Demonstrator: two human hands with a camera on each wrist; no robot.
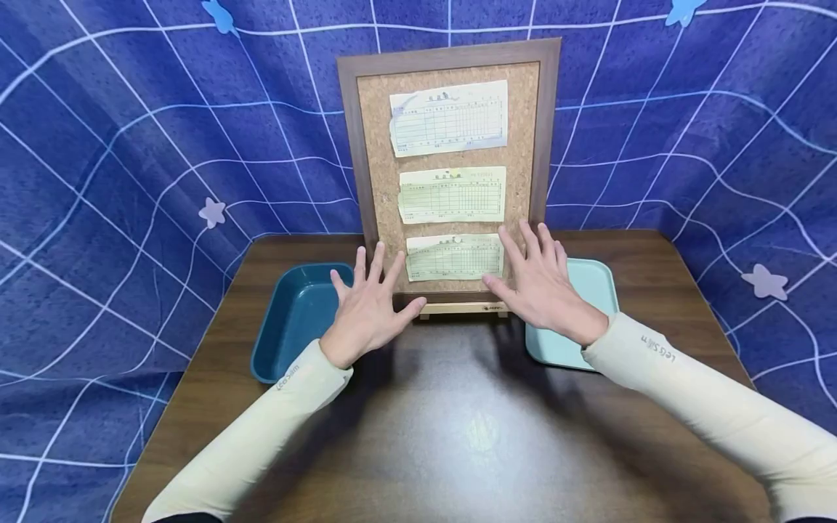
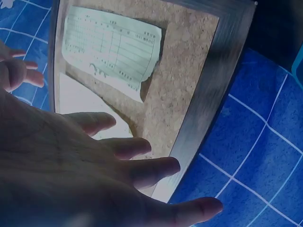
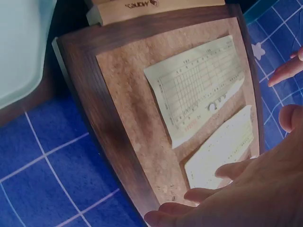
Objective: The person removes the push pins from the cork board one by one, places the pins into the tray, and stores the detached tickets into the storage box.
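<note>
A cork board in a dark brown frame stands upright at the back of the table. Three printed paper slips with ruled columns hang on it: a top slip, a middle slip and a bottom slip. In the right wrist view a small round pale pin shows on the bottom slip. My left hand, fingers spread, is at the board's lower left and holds nothing. At the lower right is my right hand, also spread and holding nothing, its fingertips overlapping the board's edge in the head view.
Under the board is a pale wooden stand. To the left, partly behind my hand, lies a dark teal tray; a pale mint tray lies to the right. A blue curtain with white lines surrounds the wooden table.
</note>
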